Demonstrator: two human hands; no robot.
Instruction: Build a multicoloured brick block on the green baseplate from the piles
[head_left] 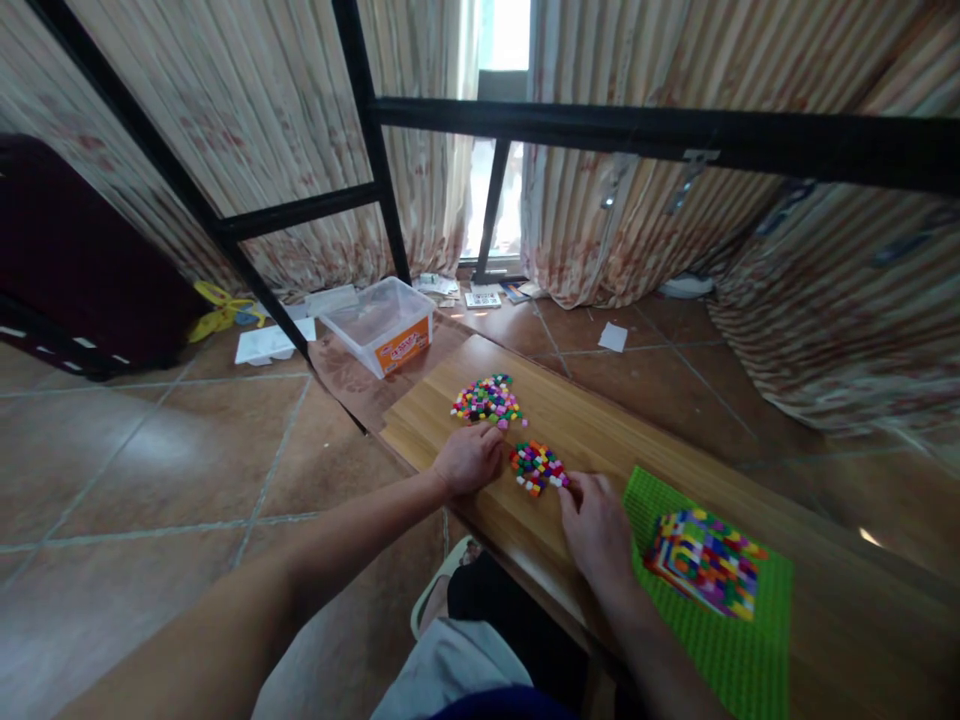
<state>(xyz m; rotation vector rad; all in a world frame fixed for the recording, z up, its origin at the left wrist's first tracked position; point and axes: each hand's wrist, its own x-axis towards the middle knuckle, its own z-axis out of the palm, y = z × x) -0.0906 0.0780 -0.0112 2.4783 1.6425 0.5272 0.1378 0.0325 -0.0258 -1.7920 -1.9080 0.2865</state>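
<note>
Down at the middle of the head view, on the wooden bench (pixel 600 410), you've got the small pile of bricks (pixel 538 467) between your hands. Right hand (pixel 600 525) comes in at four o'clock from that pile, thumb and forefinger nearly together at its near edge, right by a pink brick and a white one; I can't tell whether the fingertips have hold of either. Left hand (pixel 466 458) sits at nine o'clock, fingers curled in and low over the wood, no clear gap between them, and whatever may be under them is hidden.

Fine finger work, this: pinch one brick by opposite sides, light pressure, fingertips flat to the bench so its neighbours don't scatter. The left would serve well as a loose wall on its side, clear of the right's path.

So where do the bricks lie from the grip? The small pile is just off the right fingertips, towards ten o'clock. The larger pile (pixel 487 398) lies beyond the left fingers, at about twelve o'clock from them, just beside. Past the right hand, around four o'clock, there's the green baseplate (pixel 750 660) bearing a multicoloured brick block (pixel 705 560).
</note>
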